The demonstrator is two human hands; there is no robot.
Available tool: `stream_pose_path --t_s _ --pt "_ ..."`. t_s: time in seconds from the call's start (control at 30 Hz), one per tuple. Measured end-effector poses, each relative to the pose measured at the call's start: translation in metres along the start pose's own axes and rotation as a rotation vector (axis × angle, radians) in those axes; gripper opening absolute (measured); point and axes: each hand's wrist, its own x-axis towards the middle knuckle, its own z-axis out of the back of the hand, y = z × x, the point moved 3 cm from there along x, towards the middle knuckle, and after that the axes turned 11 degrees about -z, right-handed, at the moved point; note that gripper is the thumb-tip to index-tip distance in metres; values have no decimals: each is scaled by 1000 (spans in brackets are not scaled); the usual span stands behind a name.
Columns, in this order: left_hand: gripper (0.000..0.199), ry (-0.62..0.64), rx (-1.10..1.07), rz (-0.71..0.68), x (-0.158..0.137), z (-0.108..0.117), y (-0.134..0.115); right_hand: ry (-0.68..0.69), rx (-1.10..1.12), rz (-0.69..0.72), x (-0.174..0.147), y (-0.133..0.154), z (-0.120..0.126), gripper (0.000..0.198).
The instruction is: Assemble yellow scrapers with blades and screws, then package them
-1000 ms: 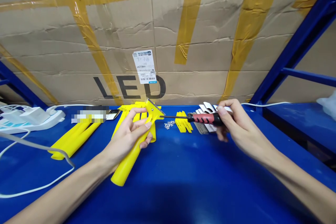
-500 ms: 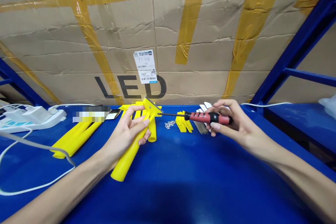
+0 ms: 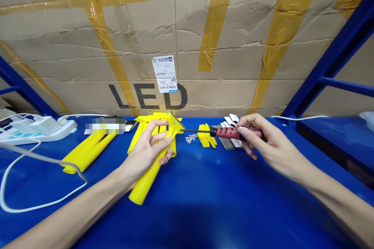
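My left hand (image 3: 154, 146) is closed around a yellow plastic scraper (image 3: 147, 181), its handle slanting down toward me and its head with a metal blade edge pointing up. In my right hand (image 3: 260, 136) is a screwdriver (image 3: 228, 133) with a red and black handle, held level. Its thin shaft reaches left, and the tip meets the side of the scraper's head. Behind the tools lie a small heap of screws (image 3: 191, 138), several flat yellow pieces (image 3: 207, 136) and a stack of grey blades (image 3: 226, 142) with white pieces beside it.
More yellow scraper parts (image 3: 137, 134) lie behind my left hand. Farther left are packaged yellow scrapers (image 3: 87, 151), a white power strip (image 3: 55, 130) and a looping cable (image 3: 32, 208). A taped cardboard box (image 3: 219, 85) backs the blue table (image 3: 198, 202), between blue metal posts (image 3: 318, 70).
The fingers of my right hand have shifted round the screwdriver handle, which has turned. The tip stays at the scraper's head, and the whole view has slid slightly.
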Motion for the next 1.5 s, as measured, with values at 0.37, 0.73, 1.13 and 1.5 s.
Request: stream_pose_path --t_s 0.37,0.73,1.13,1.5 --pt "38 1 -18 -10 1 -1 -1 -8 -118 182 -6 8 1 21" --pt "37 -43 -88 15 3 -3 4 -22 411 -332 -3 0 -9 34" --pt "46 16 -219 166 -2 -6 9 -173 180 31 -6 3 2 23" --pt "43 -3 -291 181 -2 -7 10 -214 70 36 -8 3 4 25"
